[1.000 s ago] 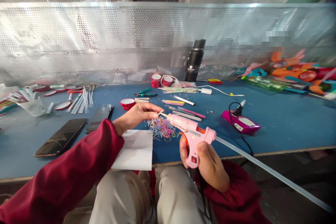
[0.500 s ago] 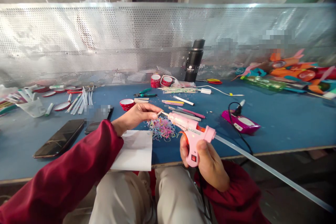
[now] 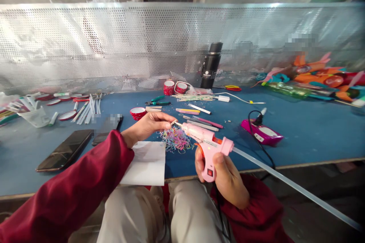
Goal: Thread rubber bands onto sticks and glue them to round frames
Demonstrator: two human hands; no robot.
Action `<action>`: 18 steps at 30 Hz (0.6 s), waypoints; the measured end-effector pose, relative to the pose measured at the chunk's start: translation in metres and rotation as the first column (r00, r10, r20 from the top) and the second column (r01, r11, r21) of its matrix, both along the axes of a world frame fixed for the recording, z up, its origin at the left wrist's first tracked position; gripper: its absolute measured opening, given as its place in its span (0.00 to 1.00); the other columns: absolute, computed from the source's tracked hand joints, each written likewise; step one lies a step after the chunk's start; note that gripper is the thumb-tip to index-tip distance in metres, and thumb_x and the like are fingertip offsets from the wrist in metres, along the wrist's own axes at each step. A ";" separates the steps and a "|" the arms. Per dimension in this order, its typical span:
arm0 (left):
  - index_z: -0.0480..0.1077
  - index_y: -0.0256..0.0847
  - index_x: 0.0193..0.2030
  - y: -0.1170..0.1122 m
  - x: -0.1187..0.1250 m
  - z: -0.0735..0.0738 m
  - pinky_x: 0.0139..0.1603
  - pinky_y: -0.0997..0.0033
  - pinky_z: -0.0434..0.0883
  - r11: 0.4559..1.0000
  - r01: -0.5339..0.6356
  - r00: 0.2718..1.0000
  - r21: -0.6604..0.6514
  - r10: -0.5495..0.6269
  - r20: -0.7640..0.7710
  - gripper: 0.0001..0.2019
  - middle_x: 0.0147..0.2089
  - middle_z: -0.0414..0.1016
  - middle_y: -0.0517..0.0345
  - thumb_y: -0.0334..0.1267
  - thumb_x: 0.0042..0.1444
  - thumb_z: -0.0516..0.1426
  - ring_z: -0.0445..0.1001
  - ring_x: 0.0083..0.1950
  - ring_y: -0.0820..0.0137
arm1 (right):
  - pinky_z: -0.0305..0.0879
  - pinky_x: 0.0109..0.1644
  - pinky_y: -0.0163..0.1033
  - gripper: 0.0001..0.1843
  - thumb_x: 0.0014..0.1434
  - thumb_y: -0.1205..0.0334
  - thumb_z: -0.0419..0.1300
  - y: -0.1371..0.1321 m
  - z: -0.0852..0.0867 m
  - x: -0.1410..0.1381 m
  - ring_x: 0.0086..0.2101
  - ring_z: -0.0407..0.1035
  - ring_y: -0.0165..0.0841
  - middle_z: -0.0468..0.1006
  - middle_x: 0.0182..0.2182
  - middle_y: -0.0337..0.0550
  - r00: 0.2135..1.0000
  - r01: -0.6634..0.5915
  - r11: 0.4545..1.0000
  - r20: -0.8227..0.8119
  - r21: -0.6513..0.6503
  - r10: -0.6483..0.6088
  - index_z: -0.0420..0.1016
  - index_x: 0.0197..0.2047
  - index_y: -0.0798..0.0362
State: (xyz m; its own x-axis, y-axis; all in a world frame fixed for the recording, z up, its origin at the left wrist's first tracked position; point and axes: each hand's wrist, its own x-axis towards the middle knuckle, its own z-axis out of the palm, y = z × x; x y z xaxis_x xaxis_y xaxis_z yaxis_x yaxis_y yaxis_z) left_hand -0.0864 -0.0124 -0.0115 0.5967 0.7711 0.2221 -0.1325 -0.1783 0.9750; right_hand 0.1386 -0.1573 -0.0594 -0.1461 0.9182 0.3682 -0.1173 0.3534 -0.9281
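Observation:
My right hand (image 3: 228,178) is wrapped round the handle of a pink hot glue gun (image 3: 212,150). A long clear glue stick (image 3: 285,182) sticks out of its back end. My left hand (image 3: 151,123) pinches a small pale stick (image 3: 173,122) between thumb and fingertips. The gun's nozzle (image 3: 178,124) points left at this stick, touching it or very close; I cannot tell which. Just below the fingertips lies a tangled heap of colourful rubber bands (image 3: 176,140). A folded white paper (image 3: 149,163) lies beneath my left wrist.
Two phones (image 3: 65,150) lie at the left. A red cup (image 3: 138,113), pliers (image 3: 158,101) and several pens (image 3: 203,121) are beyond the hands. A black bottle (image 3: 211,66) stands at the back. To the right sits a purple power strip (image 3: 262,133) with a black cord.
The glue gun's tip has shifted very slightly left and down by the small stick. My left hand has hardly moved.

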 end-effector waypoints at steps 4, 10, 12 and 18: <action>0.83 0.39 0.40 -0.002 0.001 0.002 0.32 0.73 0.66 0.999 -0.024 1.000 -0.021 0.024 -0.008 0.20 0.40 0.82 0.50 0.45 0.40 0.74 0.74 0.35 0.70 | 0.57 0.22 0.33 0.30 0.65 0.31 0.48 0.000 -0.001 0.000 0.19 0.62 0.27 0.67 0.22 0.37 1.000 -0.017 1.000 -0.010 0.001 0.017 0.67 0.35 0.52; 0.83 0.39 0.40 -0.001 0.001 0.002 0.33 0.73 0.67 0.999 -0.027 1.000 -0.044 0.026 -0.016 0.21 0.40 0.82 0.50 0.44 0.39 0.74 0.72 0.32 0.73 | 0.57 0.22 0.34 0.30 0.66 0.32 0.47 0.000 -0.004 0.002 0.19 0.63 0.27 0.68 0.22 0.37 0.999 -0.032 0.999 0.016 0.009 0.032 0.68 0.37 0.53; 0.83 0.39 0.40 -0.001 0.001 0.003 0.34 0.73 0.68 0.998 -0.025 1.000 -0.050 0.025 -0.012 0.20 0.40 0.82 0.50 0.44 0.39 0.74 0.73 0.33 0.73 | 0.57 0.22 0.34 0.30 0.66 0.32 0.46 0.000 -0.005 0.002 0.19 0.63 0.28 0.68 0.22 0.37 0.999 -0.030 0.999 0.026 0.017 0.030 0.68 0.38 0.53; 0.83 0.39 0.38 -0.004 0.002 0.005 0.35 0.72 0.69 0.999 -0.022 1.000 -0.045 0.022 0.013 0.19 0.39 0.82 0.51 0.43 0.39 0.74 0.75 0.36 0.70 | 0.56 0.22 0.34 0.30 0.67 0.33 0.47 -0.001 -0.002 0.000 0.19 0.62 0.28 0.67 0.22 0.37 0.999 -0.046 0.999 0.000 0.011 0.046 0.71 0.44 0.54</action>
